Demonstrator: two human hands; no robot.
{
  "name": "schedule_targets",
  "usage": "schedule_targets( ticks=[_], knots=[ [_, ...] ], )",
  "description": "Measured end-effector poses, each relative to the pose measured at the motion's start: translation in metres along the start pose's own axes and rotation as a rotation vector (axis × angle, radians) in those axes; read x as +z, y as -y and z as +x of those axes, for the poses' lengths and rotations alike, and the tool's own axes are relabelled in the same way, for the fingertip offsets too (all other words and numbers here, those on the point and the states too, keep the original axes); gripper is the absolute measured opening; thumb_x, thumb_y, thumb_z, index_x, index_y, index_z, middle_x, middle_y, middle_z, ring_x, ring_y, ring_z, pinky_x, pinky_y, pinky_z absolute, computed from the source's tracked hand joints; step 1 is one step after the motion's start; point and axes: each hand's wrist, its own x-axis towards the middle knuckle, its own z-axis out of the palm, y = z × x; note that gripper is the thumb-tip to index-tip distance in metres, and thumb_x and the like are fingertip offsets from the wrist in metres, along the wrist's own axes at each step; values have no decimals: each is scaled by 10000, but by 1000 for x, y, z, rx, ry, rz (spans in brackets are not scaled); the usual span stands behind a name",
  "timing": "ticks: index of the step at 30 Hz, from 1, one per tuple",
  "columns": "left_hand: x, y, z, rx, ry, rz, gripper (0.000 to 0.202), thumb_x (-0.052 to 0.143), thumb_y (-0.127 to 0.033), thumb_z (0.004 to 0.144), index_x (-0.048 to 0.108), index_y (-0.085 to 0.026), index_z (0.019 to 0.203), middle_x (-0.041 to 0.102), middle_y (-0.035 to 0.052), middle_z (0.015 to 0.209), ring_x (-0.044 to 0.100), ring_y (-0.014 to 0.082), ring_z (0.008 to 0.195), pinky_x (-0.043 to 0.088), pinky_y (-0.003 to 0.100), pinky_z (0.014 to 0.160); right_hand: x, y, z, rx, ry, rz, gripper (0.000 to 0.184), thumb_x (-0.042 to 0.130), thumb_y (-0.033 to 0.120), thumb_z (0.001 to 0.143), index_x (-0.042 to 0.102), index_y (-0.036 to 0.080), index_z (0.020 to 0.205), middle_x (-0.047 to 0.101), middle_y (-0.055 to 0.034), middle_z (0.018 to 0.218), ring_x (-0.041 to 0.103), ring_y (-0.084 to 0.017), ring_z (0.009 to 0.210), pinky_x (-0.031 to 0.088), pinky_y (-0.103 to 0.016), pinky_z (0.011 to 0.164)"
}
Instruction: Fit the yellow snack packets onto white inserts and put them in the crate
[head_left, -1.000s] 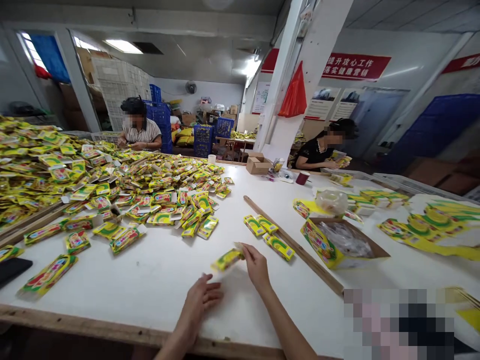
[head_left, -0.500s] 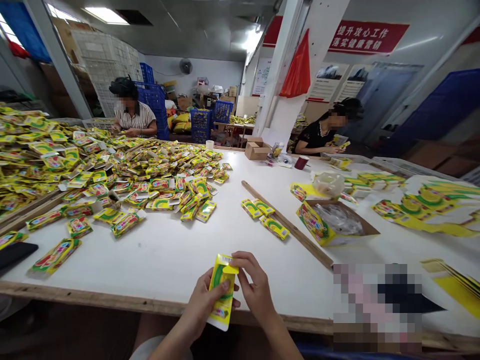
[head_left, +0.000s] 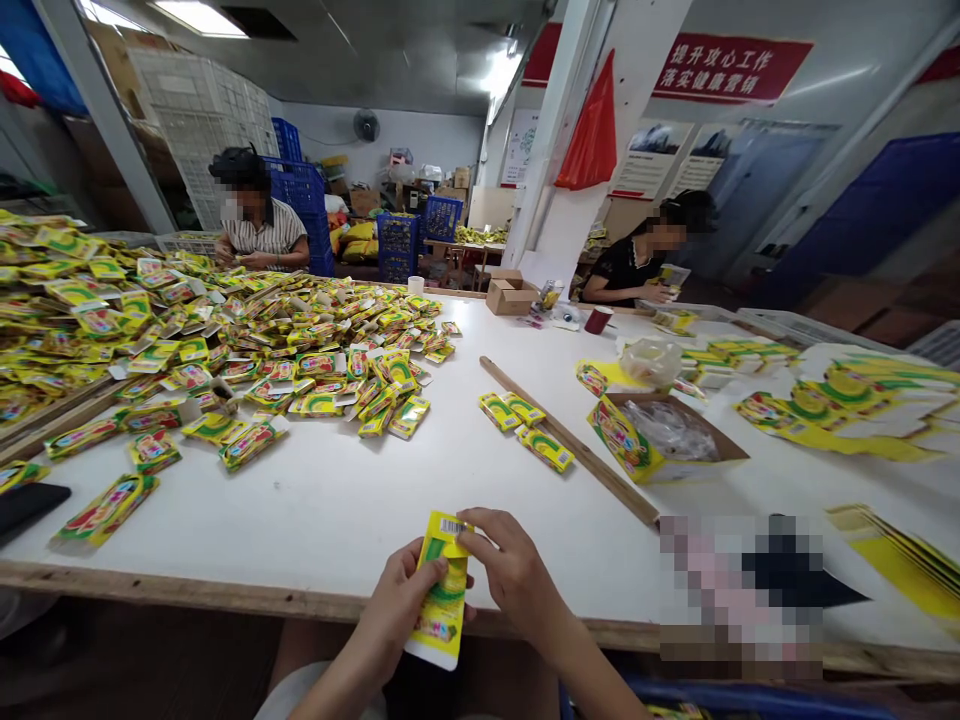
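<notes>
A small yellow-and-green printed carton (head_left: pixel 436 628) stands tilted at the table's front edge, its barcode end up and a white flap at its lower end. My left hand (head_left: pixel 396 598) is closed around its left side, thumb across the front and fingertips showing at the right edge. With the fingers of my right hand (head_left: pixel 517 572), I grip the carton's top right corner, by a small yellow flap just under the barcode. Beyond my hands, three like cartons (head_left: pixel 545 449) lie beside a wooden strip (head_left: pixel 574 440).
A large heap of small cartons (head_left: pixel 300 330) covers the left side. An open box with clear plastic bags (head_left: pixel 667 430) and flat yellow card sheets (head_left: pixel 896 560) are on the right. Two people (head_left: pixel 262 230) (head_left: pixel 637 262) sit across the table.
My right fingers have pressed the yellow flap in closer to the carton's face, and the right hand has come slightly lower. The left hand keeps its grip. The camera view has shifted slightly.
</notes>
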Motion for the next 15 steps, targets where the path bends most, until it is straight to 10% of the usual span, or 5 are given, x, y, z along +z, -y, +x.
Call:
schedule_targets(
  ticks=[15],
  knots=[
    [4, -25, -15, -183, 67, -41, 324, 638, -361, 745, 537, -150, 969, 739, 105, 702, 705, 235, 522, 523, 302, 514, -19, 6, 8, -87, 173, 51, 284, 403, 190, 970, 654, 250, 1088, 679, -68, 968, 589, -207, 944, 485, -372, 820]
  ],
)
